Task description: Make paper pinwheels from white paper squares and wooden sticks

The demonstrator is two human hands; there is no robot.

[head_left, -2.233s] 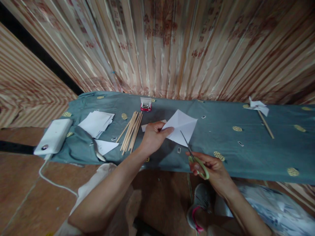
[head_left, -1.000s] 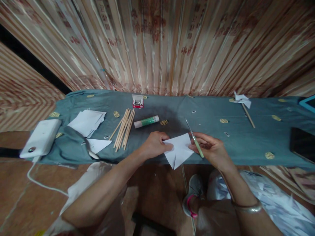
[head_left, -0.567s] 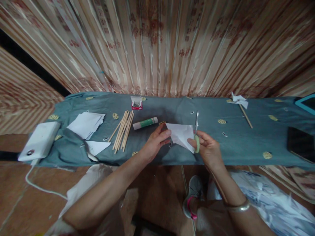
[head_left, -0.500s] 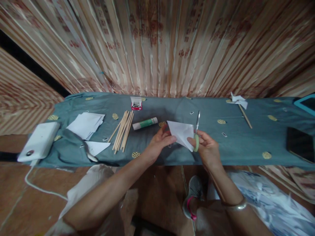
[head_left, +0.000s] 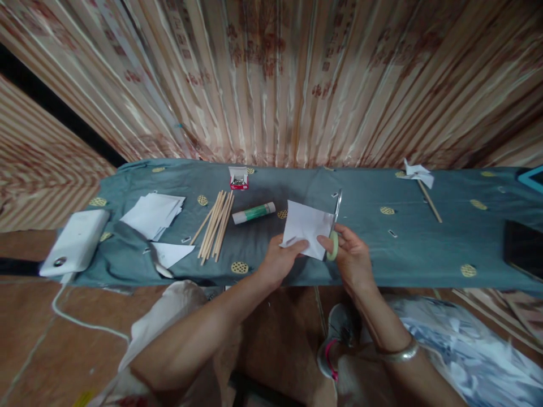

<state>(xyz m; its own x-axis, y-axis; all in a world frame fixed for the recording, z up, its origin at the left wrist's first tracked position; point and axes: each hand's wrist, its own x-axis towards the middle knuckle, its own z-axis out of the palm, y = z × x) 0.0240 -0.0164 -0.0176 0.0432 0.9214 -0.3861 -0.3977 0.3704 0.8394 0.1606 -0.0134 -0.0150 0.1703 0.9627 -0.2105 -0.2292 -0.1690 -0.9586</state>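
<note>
My left hand pinches the near left corner of a white paper square held over the blue-grey cloth. My right hand grips green-handled scissors whose blades point away along the paper's right edge; its fingers also touch that edge. A green glue stick lies just left of the paper. Beside it lies a bundle of wooden sticks.
A stack of white paper and a folded triangle lie at left, by a white device with a cable. A small red box sits at the back. A paper pinwheel on a stick and a dark phone lie at right.
The paper has been turned in my hands, from pointing toward me to lying as a flat square. The scissors swung to point away, along its right edge.
</note>
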